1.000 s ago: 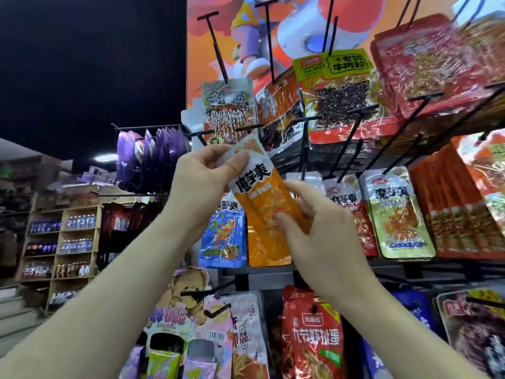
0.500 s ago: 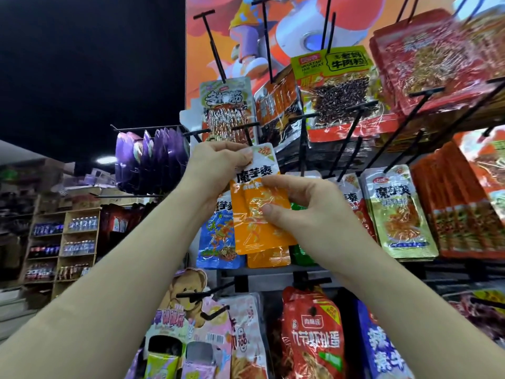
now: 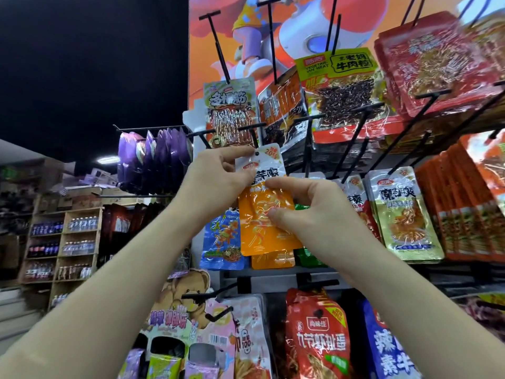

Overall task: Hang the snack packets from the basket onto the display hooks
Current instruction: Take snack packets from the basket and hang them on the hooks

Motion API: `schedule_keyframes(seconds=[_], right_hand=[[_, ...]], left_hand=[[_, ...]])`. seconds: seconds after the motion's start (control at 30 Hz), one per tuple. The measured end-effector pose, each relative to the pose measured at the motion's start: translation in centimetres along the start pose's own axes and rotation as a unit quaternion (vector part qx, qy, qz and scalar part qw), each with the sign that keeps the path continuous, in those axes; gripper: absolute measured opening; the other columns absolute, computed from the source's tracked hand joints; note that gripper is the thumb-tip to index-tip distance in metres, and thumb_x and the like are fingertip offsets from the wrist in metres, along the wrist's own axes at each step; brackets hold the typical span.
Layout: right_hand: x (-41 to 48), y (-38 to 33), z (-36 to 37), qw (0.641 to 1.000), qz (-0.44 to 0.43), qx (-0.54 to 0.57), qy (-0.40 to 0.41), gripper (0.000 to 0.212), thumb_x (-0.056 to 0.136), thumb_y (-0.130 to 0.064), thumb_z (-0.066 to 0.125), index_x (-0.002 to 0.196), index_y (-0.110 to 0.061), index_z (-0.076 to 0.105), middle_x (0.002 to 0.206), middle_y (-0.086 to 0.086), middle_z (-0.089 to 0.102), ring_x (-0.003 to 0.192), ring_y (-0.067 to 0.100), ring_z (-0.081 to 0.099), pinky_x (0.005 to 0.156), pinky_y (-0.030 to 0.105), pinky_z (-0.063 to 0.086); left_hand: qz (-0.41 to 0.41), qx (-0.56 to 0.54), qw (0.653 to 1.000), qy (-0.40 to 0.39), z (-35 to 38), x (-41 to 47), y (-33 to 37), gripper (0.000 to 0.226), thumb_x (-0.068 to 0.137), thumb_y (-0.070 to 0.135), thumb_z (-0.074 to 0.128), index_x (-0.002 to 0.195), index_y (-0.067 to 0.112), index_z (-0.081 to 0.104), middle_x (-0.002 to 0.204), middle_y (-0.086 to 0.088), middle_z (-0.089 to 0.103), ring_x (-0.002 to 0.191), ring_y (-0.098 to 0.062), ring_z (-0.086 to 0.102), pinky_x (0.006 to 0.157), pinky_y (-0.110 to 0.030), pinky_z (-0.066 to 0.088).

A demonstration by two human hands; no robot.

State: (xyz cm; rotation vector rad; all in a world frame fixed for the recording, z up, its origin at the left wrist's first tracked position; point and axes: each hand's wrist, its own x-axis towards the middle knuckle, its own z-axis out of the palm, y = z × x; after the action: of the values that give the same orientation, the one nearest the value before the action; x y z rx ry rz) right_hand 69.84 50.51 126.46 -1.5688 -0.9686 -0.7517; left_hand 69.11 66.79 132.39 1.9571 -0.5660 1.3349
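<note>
Packet (image 3: 259, 231): orange body, white header, held up against the rack. Long axis near upright, header on top. Hang hole (image 3: 257, 154) sits in the header's upper left corner, right at the lower end of a black hook (image 3: 254, 138). I can't tell whether the tip is through the hole or only meeting it.

Left hand (image 3: 218, 181) is nearer the hole, thumb and fingers pinching the header just beside it. Right hand (image 3: 314, 214) pinches the body lower down on the right side, steadying it.

My read: the move turns on lining the hole up with the hook tip, left hand steering, then a push back along the hook.

A second packet (image 3: 273, 260), same orange, hangs behind. A blue packet (image 3: 221, 242) hangs just to the left.
</note>
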Motion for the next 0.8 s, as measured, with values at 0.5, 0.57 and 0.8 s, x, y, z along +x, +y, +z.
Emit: schedule_keyframes(seconds=[0.5, 0.57, 0.8], right_hand=[[0.5, 1.2, -0.2, 0.919, 0.052, -0.391, -0.018, 0.038, 0.092, -0.035, 0.057, 0.130, -0.029, 0.058, 0.125, -0.006, 0.060, 0.105, 0.016, 0.057, 0.081, 0.026, 0.042], [0.4, 1.5, -0.2, 0.911, 0.045, -0.410, -0.012, 0.038, 0.091, -0.031, 0.056, 0.128, -0.026, 0.059, 0.126, -0.003, 0.060, 0.111, 0.018, 0.056, 0.087, 0.029, 0.044], [-0.8, 1.8, -1.0, 0.931, 0.031, -0.361, 0.035, 0.033, 0.091, -0.020, 0.058, 0.124, -0.023, 0.064, 0.112, -0.008, 0.063, 0.096, 0.009, 0.055, 0.083, 0.023, 0.041]], left_hand=[[0.007, 0.227, 0.967, -0.117, 2.5, 1.0, -2.8, 0.063, 0.084, 0.008, 0.069, 0.142, 0.019, 0.047, 0.125, -0.014, 0.063, 0.102, -0.026, 0.063, 0.080, -0.019, 0.046], [0.016, 0.276, 0.956, -0.101, 3.0, 1.3, -3.4, 0.066, 0.082, 0.014, 0.072, 0.143, 0.021, 0.046, 0.126, -0.008, 0.064, 0.115, -0.027, 0.058, 0.092, -0.031, 0.045], [0.057, 0.365, 0.926, -0.077, 3.5, 1.5, -3.9, 0.058, 0.085, 0.018, 0.064, 0.140, 0.024, 0.046, 0.127, -0.006, 0.063, 0.119, -0.028, 0.054, 0.090, -0.034, 0.043]])
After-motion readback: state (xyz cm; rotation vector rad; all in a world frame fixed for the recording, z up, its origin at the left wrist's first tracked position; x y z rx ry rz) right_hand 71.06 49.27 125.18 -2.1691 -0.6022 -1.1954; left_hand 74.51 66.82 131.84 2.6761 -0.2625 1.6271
